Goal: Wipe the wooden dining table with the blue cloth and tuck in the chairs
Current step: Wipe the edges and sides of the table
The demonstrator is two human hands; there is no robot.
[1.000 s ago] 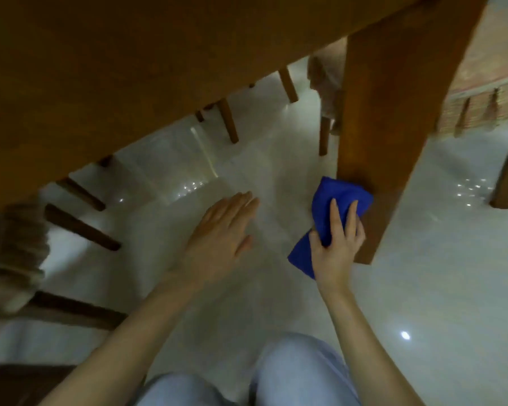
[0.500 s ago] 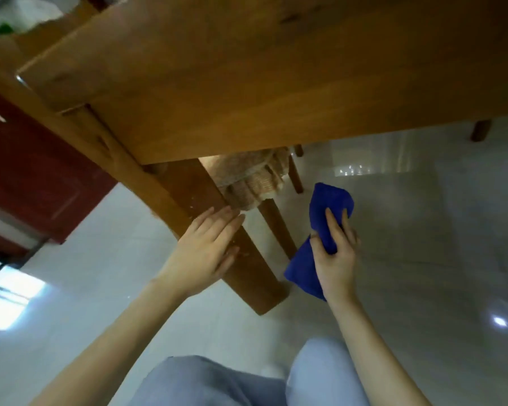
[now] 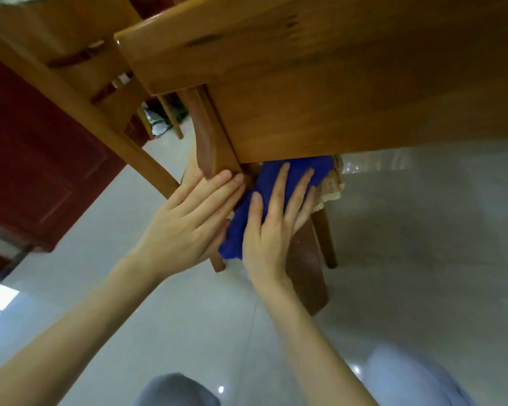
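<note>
R hand (image 3: 272, 230) flat on blue cloth (image 3: 264, 183)

Below you: glossy pale tiled floor (image 3: 423, 259). Table leg (image 3: 305, 276) stands on it, chair leg (image 3: 328, 241) just beside.

table leg (image 3: 305, 276): top behind blue cloth (image 3: 236, 238) | cloth's upper end: perhaps under table (image 3: 335, 83)

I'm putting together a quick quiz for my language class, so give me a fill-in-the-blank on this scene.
The cloth is ____ in colour. The right hand presses it flat against a leg of the ____. The left hand beside it holds ____. The cupboard at the left is dark ____.
Missing words: blue, table, nothing, red.
</note>
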